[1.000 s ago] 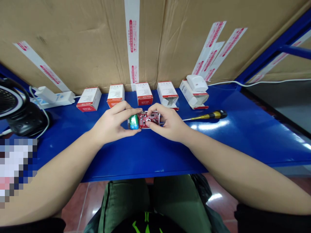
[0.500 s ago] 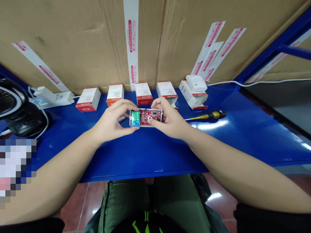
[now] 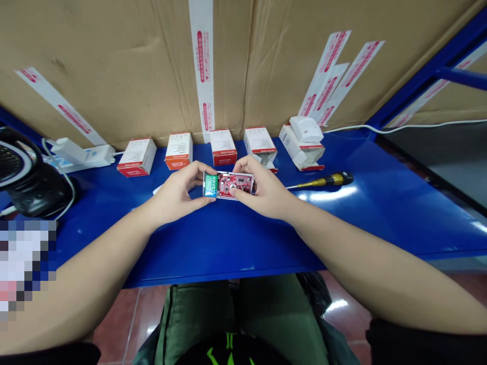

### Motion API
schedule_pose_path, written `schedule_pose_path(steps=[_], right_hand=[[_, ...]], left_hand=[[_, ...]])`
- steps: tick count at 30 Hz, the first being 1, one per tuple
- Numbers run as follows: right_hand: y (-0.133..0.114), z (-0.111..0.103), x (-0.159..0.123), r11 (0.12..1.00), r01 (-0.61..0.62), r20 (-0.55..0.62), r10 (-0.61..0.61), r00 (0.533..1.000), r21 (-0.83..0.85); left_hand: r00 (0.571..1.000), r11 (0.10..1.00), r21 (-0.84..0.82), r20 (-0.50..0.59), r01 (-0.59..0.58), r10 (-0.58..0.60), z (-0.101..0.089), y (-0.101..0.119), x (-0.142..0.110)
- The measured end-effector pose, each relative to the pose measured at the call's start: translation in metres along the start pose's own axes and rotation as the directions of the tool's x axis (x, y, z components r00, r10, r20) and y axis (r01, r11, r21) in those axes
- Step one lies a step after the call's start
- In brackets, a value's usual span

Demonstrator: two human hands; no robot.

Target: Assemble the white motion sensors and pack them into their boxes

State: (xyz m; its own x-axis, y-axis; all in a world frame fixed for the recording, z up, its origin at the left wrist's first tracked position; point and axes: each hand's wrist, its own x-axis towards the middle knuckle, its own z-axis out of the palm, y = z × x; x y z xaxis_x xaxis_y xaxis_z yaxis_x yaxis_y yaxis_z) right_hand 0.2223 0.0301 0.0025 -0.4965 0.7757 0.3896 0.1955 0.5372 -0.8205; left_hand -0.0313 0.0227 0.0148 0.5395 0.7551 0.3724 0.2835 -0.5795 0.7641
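Note:
Between my two hands, above the blue table, is an opened detector (image 3: 243, 181): a white housing with a red circuit board showing. A green and blue battery (image 3: 210, 185) sits in its left end. My left hand (image 3: 182, 190) is closed on that end, fingers behind and thumb along the near edge. My right hand (image 3: 266, 187) grips the right end, its thumb lying over the circuit board. Partly hidden behind my left hand, a white piece (image 3: 157, 190) rests on the table. To the right of my right hand lies a screwdriver (image 3: 327, 181) with a yellow and black handle.
Several red and white boxes (image 3: 223, 146) stand in a row along the cardboard at the back. A white device (image 3: 306, 130) rests on the rightmost box. At the left are a power strip (image 3: 97, 155) and a black fan (image 3: 30, 177). The blue table's (image 3: 228, 253) front edge is near my lap.
My left fingers have shifted slightly on the detector's left end. More of the white piece behind my left hand shows. The view has moved a little; both hands keep their hold.

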Motion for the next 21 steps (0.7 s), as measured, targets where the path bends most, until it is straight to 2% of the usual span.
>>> schedule_pose_path(steps=[7,13,18,21], right_hand=[[-0.0003,-0.0003,-0.0009,0.999,-0.044,0.02,0.043,0.999,0.028],[-0.0028,-0.0006,-0.001,0.998,-0.022,0.048,0.019,0.999,0.062],[-0.0038,-0.001,-0.0022,0.997,-0.031,0.054,0.028,0.998,0.07],[-0.0034,-0.0009,-0.0025,0.998,-0.01,0.05,0.007,0.999,0.057]], left_hand=[[0.999,0.992,-0.123,0.023,0.028,-0.025,-0.0012,0.0002,0.0005],[0.99,0.97,-0.21,0.097,0.124,-0.106,-0.0039,0.0013,-0.0003],[0.987,0.932,-0.334,0.113,0.142,-0.11,-0.0063,0.0,0.0016],[0.986,0.927,-0.342,0.119,0.153,-0.119,-0.0069,-0.0017,0.0019]])
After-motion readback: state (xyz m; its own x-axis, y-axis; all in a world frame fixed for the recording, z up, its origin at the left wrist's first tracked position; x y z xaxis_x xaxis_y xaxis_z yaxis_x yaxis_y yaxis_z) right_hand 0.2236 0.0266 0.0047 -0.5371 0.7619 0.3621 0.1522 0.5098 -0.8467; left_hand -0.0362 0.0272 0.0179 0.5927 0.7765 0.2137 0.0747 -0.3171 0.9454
